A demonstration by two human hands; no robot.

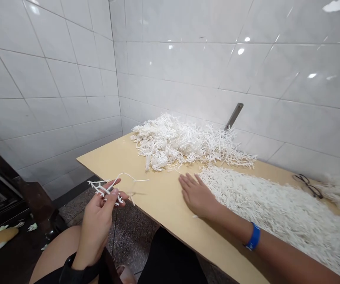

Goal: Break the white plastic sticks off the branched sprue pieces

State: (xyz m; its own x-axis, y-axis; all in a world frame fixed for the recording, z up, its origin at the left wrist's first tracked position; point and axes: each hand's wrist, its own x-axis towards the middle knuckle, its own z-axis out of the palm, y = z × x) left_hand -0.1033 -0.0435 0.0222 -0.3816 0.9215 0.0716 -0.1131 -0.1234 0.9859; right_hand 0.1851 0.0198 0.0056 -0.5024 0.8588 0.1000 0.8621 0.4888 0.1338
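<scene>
My left hand is over the table's near left edge, thumb and fingers closed on a thin white branched plastic stem. One long strand of it arches to the right over the board. My right hand lies palm down on the tan tabletop, fingers stretched out, beside a broad heap of small white pieces. Anything under that palm is hidden. Behind both hands rises a tangled pile of white branched stems.
Black-handled scissors lie toward the right, behind the heap. A metal strip leans at the tiled wall. On the left is a dark wooden chair with white-green pieces and a yellowish object.
</scene>
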